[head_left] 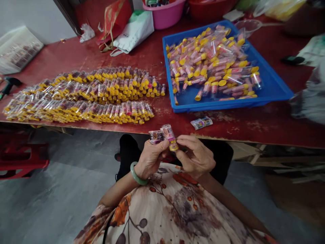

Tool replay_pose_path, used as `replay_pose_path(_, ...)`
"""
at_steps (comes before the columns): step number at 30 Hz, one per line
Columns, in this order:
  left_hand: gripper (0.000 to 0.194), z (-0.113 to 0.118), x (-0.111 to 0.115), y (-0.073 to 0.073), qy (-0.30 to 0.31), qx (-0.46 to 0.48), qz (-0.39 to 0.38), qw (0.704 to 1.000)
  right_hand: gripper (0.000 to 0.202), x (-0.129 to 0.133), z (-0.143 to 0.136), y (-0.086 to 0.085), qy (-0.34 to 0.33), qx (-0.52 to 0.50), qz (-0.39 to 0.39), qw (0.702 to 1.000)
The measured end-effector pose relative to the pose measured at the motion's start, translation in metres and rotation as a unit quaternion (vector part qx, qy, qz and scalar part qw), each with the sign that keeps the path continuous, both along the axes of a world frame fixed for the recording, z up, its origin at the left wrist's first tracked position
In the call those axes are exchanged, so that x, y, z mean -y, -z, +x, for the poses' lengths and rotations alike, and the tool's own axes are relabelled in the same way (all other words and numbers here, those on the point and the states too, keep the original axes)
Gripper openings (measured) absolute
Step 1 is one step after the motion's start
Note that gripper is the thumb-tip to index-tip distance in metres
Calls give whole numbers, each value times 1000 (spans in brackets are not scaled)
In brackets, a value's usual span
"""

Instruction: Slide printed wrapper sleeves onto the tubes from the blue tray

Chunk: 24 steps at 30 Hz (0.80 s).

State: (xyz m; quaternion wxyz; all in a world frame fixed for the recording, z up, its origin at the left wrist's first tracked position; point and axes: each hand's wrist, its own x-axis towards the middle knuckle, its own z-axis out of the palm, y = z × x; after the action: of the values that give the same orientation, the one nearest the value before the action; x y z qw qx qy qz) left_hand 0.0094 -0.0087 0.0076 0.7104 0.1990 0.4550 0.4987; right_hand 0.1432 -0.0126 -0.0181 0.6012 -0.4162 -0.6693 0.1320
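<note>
Tube (169,136), small, yellow-ended, pink-printed, tilted, between two hands (152,154)

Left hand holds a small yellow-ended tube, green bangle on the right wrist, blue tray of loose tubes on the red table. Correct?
Not quite: the head view shows the green bangle on the left wrist, not the right. The rest stands: the left hand holds the small yellow-ended tube, and the blue tray of loose tubes sits on the red table.

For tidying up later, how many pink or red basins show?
2: the pink basin at the back, and the red basin to its right, behind the blue tray. Both are cut off at the top; others may be hidden.
</note>
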Motion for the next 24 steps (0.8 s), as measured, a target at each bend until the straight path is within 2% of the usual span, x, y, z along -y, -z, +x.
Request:
replay_pose_path(7, 39, 2, 4, 0, 3, 11, 4, 1000, 30, 4, -4, 1, 10, -43, 3, 999)
replay_pose_path(11, 41, 3, 4, 1, 1, 2, -12, 1000, 26, 5, -3, 5, 28, -29, -9, 999)
replay_pose_path(17, 40, 4, 4, 3, 13, 1, -12, 1000, 30, 6, -4, 6, 17, -38, 1, 999)
replay_pose_path(21, 39, 3, 4, 5, 5, -3, -4, 1000, 27, 8, -5, 9, 41, -17, 5, 999)
replay_pose_path(24, 36, 2, 5, 5, -2, -3, 3, 1000, 35, 10, -6, 10, 29, 11, 14, 999)
